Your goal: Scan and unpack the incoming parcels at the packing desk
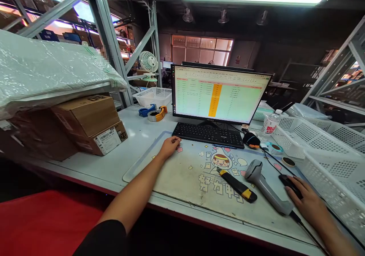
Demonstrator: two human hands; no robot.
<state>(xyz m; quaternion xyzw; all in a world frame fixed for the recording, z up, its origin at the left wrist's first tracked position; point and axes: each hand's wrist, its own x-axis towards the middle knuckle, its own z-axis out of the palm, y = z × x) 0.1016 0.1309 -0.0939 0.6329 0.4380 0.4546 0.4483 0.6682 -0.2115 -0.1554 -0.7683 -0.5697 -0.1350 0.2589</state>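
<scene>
The right hand [309,201] is at the near right corner of the surface [105,168], palm down, its fingers closed around the mouse [290,185]. The scanner [269,191] lies just left of the mouse, unheld, its cable [309,234] running toward the near edge. The cutter [238,185] lies left of the scanner, handle end toward the near edge, also unheld. Both rest on the mat [176,180].

The left hand [170,146] rests at the mat's far left corner, just in front of the left end of the keyboard [208,133]. Its fingers are loosely curled together; no object is visible in them. Cartons [88,119] stand along the left edge of the surface; a basket [330,172] stands along the right edge.

Behind the keyboard, toward the far edge, the monitor [221,92] displays a sheet [196,100] with filled rows and an orange column [216,100].

Status, as judged: on-screen work is under way. The sheet is open and entries are present. The text is too small to read; the remaining amount cannot be determined.
</scene>
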